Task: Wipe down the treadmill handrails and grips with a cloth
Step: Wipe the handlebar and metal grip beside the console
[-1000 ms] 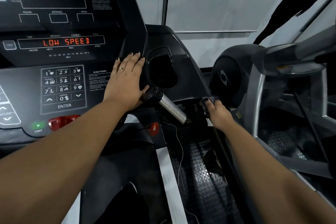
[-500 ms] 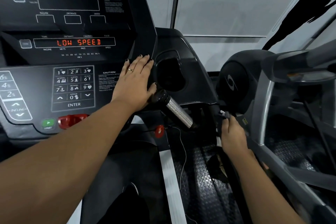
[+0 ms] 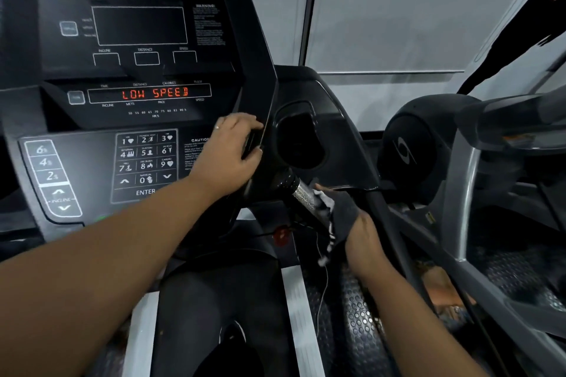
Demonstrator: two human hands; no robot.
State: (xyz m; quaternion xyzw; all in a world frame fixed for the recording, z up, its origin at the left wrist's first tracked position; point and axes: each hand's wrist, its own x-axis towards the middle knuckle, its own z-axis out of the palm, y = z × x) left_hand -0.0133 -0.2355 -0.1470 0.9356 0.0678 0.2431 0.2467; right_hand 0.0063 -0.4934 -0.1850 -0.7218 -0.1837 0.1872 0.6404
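Wiping the pulse-sensor handle [image 3: 301, 193]: right hand [image 3: 364, 242] grip pinches the dark cloth [image 3: 341, 211] round its lower end, 4 o'clock of the left hand [image 3: 228, 156]. Left grip curls over the console edge [image 3: 260, 95]. Next, probably: drag the cloth up toward 11 o'clock over the chrome.

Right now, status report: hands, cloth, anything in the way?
Left hand grips console edge. Right hand holds cloth against pulse grip. Thin cord hangs just below cloth.

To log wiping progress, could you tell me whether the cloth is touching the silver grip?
Touching. The head view shows the cloth, held by the right hand, wrapped over the silver grip.
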